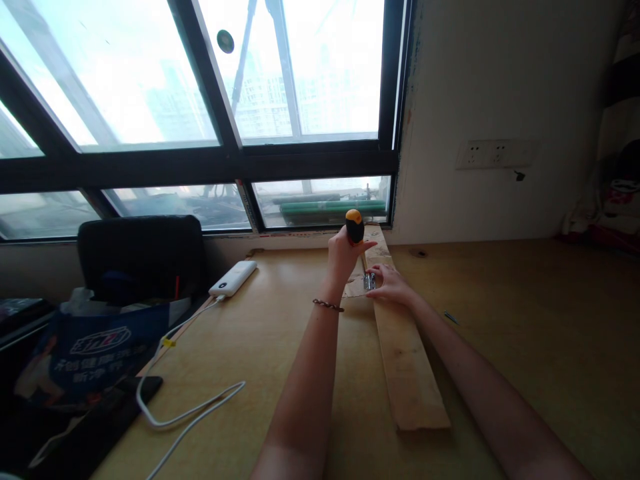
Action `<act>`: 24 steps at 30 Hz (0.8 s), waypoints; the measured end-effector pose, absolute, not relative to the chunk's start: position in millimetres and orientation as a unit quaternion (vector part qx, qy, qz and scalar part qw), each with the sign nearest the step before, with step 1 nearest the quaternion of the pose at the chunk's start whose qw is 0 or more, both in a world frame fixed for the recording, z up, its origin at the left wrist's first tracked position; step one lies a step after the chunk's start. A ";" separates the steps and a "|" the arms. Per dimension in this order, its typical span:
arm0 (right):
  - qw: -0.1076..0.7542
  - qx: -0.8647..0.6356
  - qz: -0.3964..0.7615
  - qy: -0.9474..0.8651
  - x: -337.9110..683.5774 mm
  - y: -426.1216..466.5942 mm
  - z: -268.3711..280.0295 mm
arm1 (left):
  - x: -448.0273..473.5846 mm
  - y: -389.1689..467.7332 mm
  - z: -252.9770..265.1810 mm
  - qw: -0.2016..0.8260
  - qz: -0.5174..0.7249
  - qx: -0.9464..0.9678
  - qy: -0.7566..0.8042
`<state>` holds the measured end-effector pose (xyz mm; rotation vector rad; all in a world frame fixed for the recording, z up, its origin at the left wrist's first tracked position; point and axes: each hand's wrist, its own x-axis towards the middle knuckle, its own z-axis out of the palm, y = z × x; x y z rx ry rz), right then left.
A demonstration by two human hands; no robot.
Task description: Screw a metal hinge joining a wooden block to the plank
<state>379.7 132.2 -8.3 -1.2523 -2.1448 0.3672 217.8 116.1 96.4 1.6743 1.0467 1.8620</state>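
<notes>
My left hand [344,255] is closed around the handle of a screwdriver [355,228], which has a black grip and a yellow end. It stands nearly upright, its shaft running down toward a metal hinge [369,281]. Thumb and fingers of my right hand [393,283] pinch the hinge from the right. The hinge lies at the left edge of a long wooden board [410,373], by a shorter piece of wood [354,287] that sticks out to the left. The screwdriver's tip is too small to make out.
The boards rest on a wooden table [280,347]. A screw [451,317] lies right of my right forearm. At the left edge are a white power bank [233,278] and its white cable [200,407]. Beyond that edge stand a black chair [140,250] and a blue bag [100,347].
</notes>
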 end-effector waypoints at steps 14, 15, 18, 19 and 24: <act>0.306 -0.482 0.142 -0.808 378.5 131.9 -6.4 | 232.4 118.4 95.4 0.383 0.623 0.628 0.266; 0.306 -0.481 0.142 -0.809 378.5 132.1 -6.5 | 232.8 119.1 95.3 0.388 0.629 0.621 0.260; 0.305 -0.481 0.138 -0.810 378.8 132.6 -7.3 | 232.7 121.6 94.4 0.403 0.661 0.582 0.248; 0.305 -0.480 0.136 -0.811 378.9 132.6 -7.6 | 232.1 122.3 94.0 0.409 0.672 0.566 0.248; 0.307 -0.471 0.130 -0.817 379.1 131.2 -7.2 | 226.5 122.6 92.7 0.421 0.687 0.524 0.278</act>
